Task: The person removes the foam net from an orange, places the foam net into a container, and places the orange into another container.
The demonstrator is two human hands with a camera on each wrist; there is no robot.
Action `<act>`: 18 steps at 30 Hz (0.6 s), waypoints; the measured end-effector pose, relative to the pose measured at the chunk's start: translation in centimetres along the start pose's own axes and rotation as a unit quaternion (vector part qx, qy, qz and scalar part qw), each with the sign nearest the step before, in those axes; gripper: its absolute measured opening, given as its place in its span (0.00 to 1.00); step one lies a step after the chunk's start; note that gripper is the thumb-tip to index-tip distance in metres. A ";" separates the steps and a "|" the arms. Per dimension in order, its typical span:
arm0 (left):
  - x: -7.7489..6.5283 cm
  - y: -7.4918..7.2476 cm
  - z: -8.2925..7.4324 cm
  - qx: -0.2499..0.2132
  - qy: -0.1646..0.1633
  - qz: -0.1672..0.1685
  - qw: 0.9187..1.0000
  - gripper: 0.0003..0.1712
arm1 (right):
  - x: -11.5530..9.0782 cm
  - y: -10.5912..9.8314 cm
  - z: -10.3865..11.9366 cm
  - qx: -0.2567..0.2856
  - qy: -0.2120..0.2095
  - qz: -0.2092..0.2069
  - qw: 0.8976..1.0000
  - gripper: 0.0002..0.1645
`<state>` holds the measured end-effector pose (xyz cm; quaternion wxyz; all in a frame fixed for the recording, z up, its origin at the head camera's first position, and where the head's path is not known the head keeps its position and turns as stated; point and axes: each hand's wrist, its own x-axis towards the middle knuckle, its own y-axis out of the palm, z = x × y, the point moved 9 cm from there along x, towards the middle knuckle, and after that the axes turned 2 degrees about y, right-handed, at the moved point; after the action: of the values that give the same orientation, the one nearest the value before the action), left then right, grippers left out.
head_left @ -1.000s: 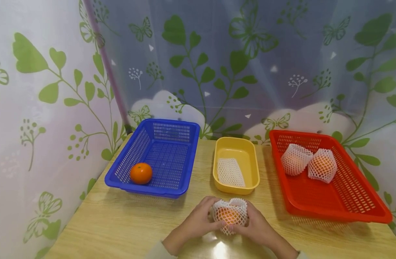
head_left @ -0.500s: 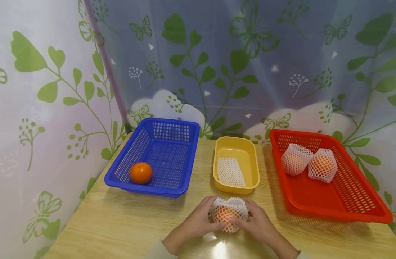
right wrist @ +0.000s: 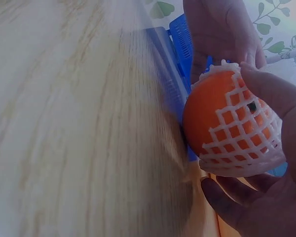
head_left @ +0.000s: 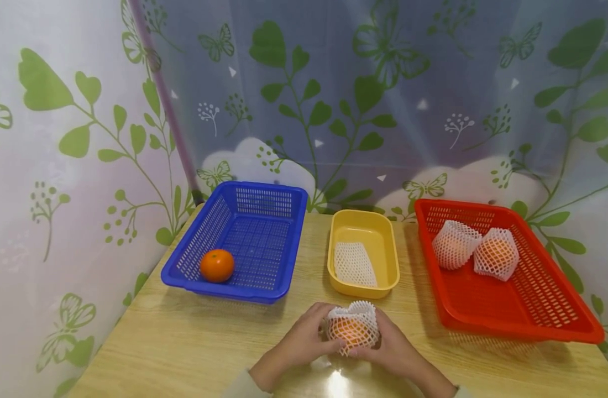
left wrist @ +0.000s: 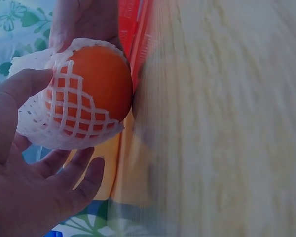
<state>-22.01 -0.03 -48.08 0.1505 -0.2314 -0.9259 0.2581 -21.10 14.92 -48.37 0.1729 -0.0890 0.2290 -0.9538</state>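
Between my two hands, near the front of the table, is an orange [head_left: 351, 333] in a white foam net sleeve [left wrist: 39, 116]. My left hand [head_left: 304, 340] grips its left side, thumb at the front and fingers curled behind. From the right, my right hand [head_left: 401, 349] grips it the same way, its thumb [right wrist: 269, 86] pressing the net. In both wrist views the bottom of the orange is bare, beyond the net's edge, and sits close over the wooden table. The net's loose top end stands up above the fruit.
A blue basket [head_left: 254, 290] at the left holds one bare orange [head_left: 217, 266]. Behind the hands, a yellow tray [head_left: 378, 237] contains a flat white foam net [head_left: 354, 264]. The red basket [head_left: 483, 309] at the right carries two netted oranges [head_left: 495, 254].
Both hands stay in place around the netted orange. The fruit and net tilt and shift slightly, and my right thumb lifts up along the net, then moves back lower.
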 end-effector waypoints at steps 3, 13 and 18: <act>0.0 -0.3 -0.2 -0.006 0.004 -0.007 1.000 0.33 | 0.0 0.0 0.0 0.010 0.001 0.001 1.000 0.44; -0.1 -1.2 -0.3 -0.013 0.011 -0.030 0.999 0.24 | 0.3 0.2 -0.3 0.025 0.014 0.004 1.000 0.43; -0.1 -1.0 -0.1 -0.007 0.003 -0.017 1.000 0.33 | 0.3 0.1 -0.2 0.013 0.001 -0.005 1.000 0.42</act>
<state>-22.20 -0.84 -47.46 0.1560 -0.2178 -0.9308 0.2485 -21.43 14.77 -48.57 0.1685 -0.0868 0.2167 -0.9576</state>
